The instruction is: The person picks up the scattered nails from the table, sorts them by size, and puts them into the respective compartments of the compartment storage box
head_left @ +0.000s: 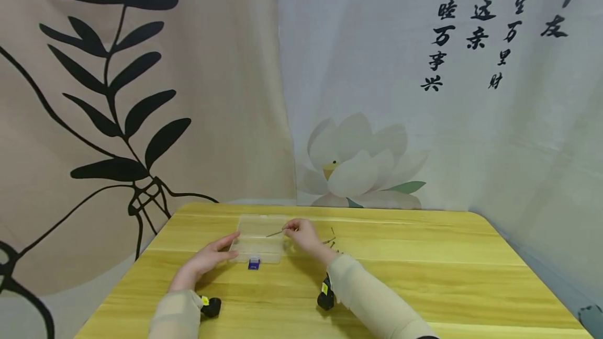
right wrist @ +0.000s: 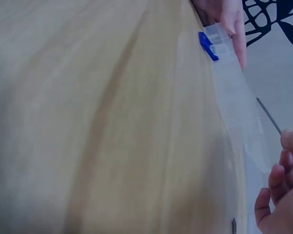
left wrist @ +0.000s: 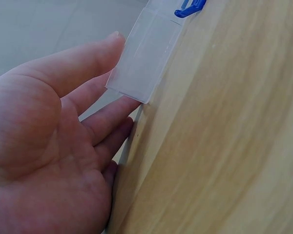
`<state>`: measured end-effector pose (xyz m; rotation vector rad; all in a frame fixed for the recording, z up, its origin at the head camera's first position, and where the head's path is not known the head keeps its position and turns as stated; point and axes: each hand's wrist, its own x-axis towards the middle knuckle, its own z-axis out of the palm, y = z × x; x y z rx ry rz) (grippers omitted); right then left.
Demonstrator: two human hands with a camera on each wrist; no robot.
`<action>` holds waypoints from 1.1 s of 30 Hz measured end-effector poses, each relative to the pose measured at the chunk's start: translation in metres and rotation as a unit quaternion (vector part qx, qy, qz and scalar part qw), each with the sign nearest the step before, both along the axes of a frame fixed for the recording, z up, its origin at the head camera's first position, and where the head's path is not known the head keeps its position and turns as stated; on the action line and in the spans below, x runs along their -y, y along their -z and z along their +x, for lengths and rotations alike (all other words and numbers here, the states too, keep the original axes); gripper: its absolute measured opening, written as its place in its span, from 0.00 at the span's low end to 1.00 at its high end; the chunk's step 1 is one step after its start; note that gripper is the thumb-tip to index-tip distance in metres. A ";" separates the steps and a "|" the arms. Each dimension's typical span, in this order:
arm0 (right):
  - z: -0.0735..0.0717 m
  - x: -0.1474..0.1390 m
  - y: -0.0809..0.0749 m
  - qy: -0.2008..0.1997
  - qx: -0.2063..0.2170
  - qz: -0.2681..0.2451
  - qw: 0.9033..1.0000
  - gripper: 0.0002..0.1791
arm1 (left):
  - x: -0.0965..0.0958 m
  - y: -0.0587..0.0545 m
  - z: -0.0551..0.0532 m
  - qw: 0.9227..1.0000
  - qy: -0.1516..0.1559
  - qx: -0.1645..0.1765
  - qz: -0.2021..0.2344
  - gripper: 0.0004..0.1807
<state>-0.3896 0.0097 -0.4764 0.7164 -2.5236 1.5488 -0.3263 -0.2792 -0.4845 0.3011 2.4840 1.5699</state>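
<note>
A clear plastic box [head_left: 258, 247] lies on the wooden table with a blue latch [head_left: 254, 263] at its front edge. My left hand [head_left: 209, 258] rests at the box's left end, thumb and fairly straight fingers touching it; in the left wrist view, the palm of the left hand [left wrist: 49, 141] faces the box wall [left wrist: 144, 58]. Over the box's right part, my right hand [head_left: 303, 234] pinches a thin metal nail [head_left: 275, 234] between thumb and fingertips. The right wrist view shows the nail [right wrist: 268, 114] tilted above the box, its tip free.
Several more nails [head_left: 332, 238] lie loose on the table [head_left: 424, 266], right of the box and behind my right wrist. A black wrist camera [head_left: 211, 307] hangs at my left sleeve, another black camera [head_left: 325, 297] at the right. Printed cloth [head_left: 235, 93] hangs behind the table.
</note>
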 end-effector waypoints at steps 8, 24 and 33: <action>0.004 0.008 0.005 -0.023 0.007 0.027 0.999 0.04 | 0.000 -0.003 0.002 1.000 0.008 -0.006 -0.006 0.36; 0.006 0.010 0.000 -0.047 0.009 0.066 0.997 0.05 | -0.001 -0.003 0.002 1.000 0.003 -0.005 0.000 0.36; 0.000 -0.030 -0.017 -0.066 0.019 0.059 0.996 0.10 | 0.000 0.000 0.000 1.000 0.000 -0.002 -0.010 0.36</action>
